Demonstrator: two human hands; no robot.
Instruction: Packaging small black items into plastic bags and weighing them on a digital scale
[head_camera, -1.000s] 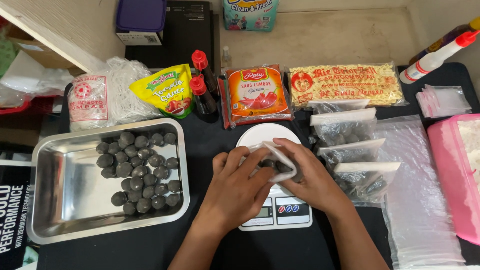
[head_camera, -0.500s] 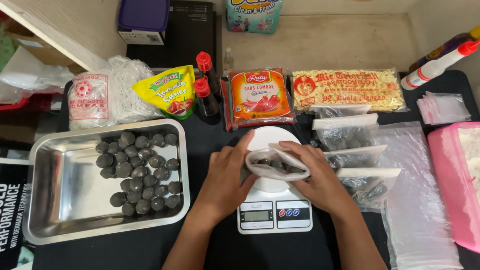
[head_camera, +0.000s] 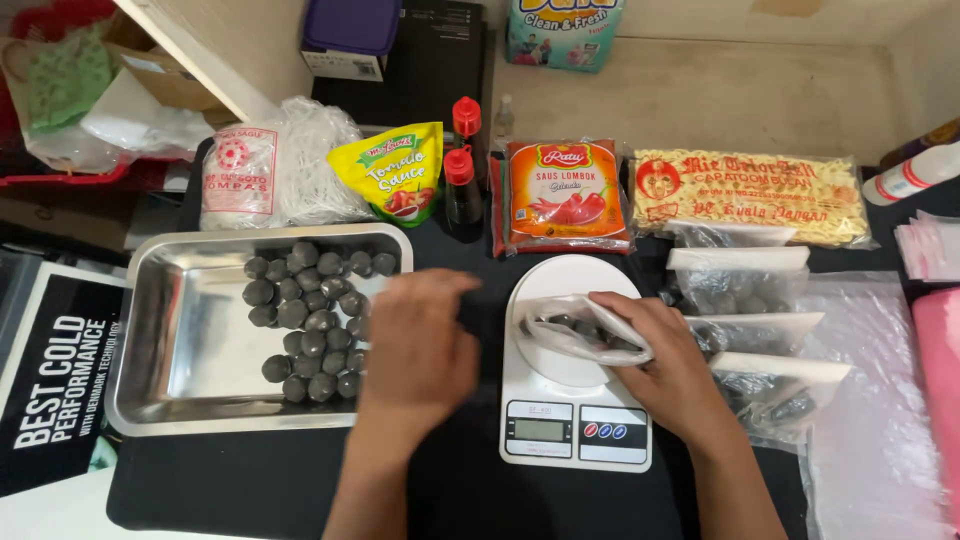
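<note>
My right hand (head_camera: 668, 365) holds a small clear plastic bag (head_camera: 580, 332) with several dark balls inside, resting on the round white platform of a kitchen scale (head_camera: 572, 395). My left hand (head_camera: 415, 350) is off the bag and hovers, blurred, between the scale and a steel tray (head_camera: 165, 350). Its fingers are loosely spread and hold nothing. Several dark round balls (head_camera: 308, 320) lie in the tray's right half, just left of that hand.
Filled clear bags (head_camera: 745, 300) are stacked right of the scale on a plastic sheet (head_camera: 880, 400). Behind stand two red-capped sauce bottles (head_camera: 462, 180), a yellow sauce pouch (head_camera: 395, 175), an orange sauce pack (head_camera: 565, 195), a noodle pack (head_camera: 750, 190) and white vermicelli (head_camera: 275, 175).
My left hand let go of the bag and moved left toward the tray. My right hand keeps the bag on the scale. The camera view shifted left.
</note>
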